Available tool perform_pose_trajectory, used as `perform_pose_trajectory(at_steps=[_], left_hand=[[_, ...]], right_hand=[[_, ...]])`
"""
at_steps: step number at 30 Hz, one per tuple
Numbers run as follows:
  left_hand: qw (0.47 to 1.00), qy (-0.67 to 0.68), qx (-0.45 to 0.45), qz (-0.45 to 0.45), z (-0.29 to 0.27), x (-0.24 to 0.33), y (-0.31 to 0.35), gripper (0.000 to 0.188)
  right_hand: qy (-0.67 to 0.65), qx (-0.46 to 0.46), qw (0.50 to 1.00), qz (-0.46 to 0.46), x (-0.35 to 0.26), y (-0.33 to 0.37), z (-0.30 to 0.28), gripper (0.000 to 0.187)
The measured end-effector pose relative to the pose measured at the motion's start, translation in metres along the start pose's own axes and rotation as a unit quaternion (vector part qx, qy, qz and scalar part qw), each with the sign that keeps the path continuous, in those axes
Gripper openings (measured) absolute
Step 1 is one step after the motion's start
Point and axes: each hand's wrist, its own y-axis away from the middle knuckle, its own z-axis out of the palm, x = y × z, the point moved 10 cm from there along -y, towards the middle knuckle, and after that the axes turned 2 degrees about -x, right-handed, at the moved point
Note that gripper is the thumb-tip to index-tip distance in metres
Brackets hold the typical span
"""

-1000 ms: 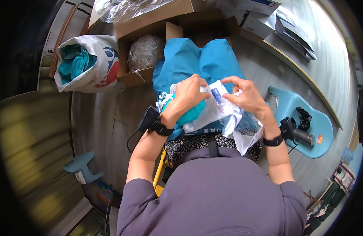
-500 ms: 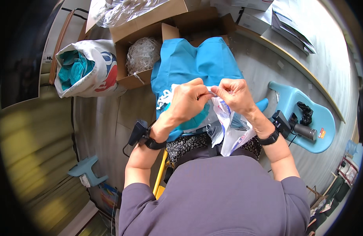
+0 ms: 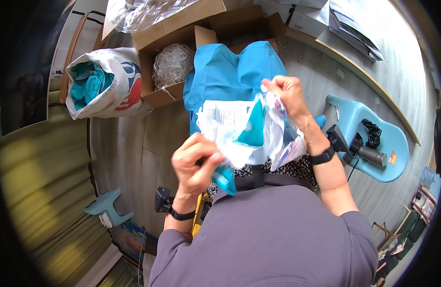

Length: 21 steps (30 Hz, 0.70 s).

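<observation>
My right hand [image 3: 285, 95], raised over my lap, is closed on the gathered upper edge of a white printed plastic bag [image 3: 280, 129]. Lower and to the left, my left hand [image 3: 194, 162] is closed, and a motion-blurred teal piece of fabric [image 3: 224, 180] hangs from it. Another teal piece [image 3: 253, 125] shows at the bag's opening, between the hands. A white printed panel [image 3: 224, 115] lies left of it, with white loops at its left edge. Beneath all this, a blue cloth [image 3: 235, 67] covers my lap and spreads forward.
A white bag full of teal pieces [image 3: 129, 103] stands at the left. Behind the cloth are open cardboard boxes [image 3: 156, 98], one holding a tangle of clear strips [image 3: 172, 64]. A light-blue stool [image 3: 390, 165] at the right bears a dark cylinder [image 3: 372, 159] and black crumpled plastic [image 3: 372, 134].
My hands have moved apart. The left came down and toward me with the teal piece; the right rose slightly with the plastic bag. The white printed panel is now uncovered.
</observation>
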Motion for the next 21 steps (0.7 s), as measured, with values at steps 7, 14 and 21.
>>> perform_pose_trajectory(at_steps=[7, 14, 21], left_hand=[[0.935, 0.007, -0.18, -0.304, 0.002, -0.072, 0.01, 0.034], [0.947, 0.006, -0.162, -0.278, 0.012, -0.115, -0.034, 0.029], [0.956, 0.136, 0.156, -0.206, -0.106, -0.128, -0.03, 0.02]], right_hand=[[0.0, -0.062, 0.998, 0.007, -0.034, 0.004, 0.001, 0.038], [0.088, -0.072, 0.993, -0.024, -0.043, 0.014, 0.023, 0.042], [-0.037, -0.042, 0.998, -0.031, -0.037, 0.02, 0.001, 0.039]])
